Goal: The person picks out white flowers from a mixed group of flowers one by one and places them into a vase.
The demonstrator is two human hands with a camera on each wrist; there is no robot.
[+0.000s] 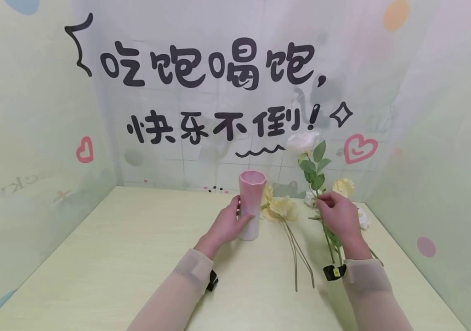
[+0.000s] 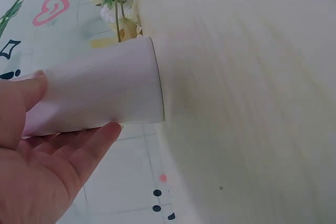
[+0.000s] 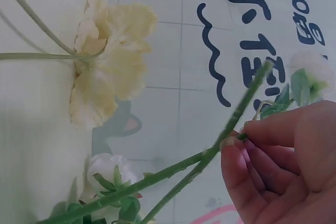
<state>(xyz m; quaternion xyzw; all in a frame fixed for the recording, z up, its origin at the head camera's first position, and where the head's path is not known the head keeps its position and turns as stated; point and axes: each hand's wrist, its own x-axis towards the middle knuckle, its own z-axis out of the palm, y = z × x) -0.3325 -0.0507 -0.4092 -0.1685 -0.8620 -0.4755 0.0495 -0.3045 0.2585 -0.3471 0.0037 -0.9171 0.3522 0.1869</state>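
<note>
An upright vase (image 1: pixel 253 195), pink at the top and fading to white below, has its base at the tabletop. My left hand (image 1: pixel 228 223) grips it from the left, thumb across the front and fingers behind; the left wrist view shows its pale lower wall (image 2: pixel 110 85). To the right of the vase, my right hand (image 1: pixel 337 216) pinches the green stem (image 3: pixel 231 121) of a white rose (image 1: pixel 303 142) between thumb and fingers. The rose head and leaves (image 1: pixel 314 171) rise above that hand, and a stem hangs below it.
Yellow flowers (image 1: pixel 283 209) lie beside the vase, their stems pointing toward me. Another yellow bloom (image 1: pixel 344 187) and white blooms (image 1: pixel 363 219) lie behind and right of my right hand. Printed walls enclose the pale wood table (image 1: pixel 127 257) at the back and sides.
</note>
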